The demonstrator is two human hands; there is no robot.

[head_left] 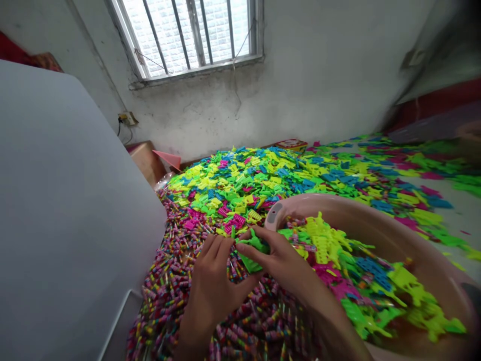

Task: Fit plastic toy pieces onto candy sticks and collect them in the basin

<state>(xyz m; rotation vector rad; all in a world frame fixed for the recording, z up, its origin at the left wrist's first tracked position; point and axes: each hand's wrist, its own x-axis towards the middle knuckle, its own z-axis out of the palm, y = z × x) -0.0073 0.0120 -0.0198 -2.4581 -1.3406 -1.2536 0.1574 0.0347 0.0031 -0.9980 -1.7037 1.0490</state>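
I have 2 hands together, left hand (212, 281) and right hand (281, 258) both gripping 1 green piece (250, 263) between them, left of the tub (376, 225). Right is nearer the tub; fingers hide the piece's long axis.

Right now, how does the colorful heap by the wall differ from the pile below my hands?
Color: the heap of plastic pieces is yellow, green, blue and pink; the pile of banded sticks is mostly pinkish purple. Shape: the heap's pieces look flat, some slotted; the pile's are slim rods. Place: the heap lies by the wall; the pile is nearer, below your left hand. Both are loose jumbles of small things.
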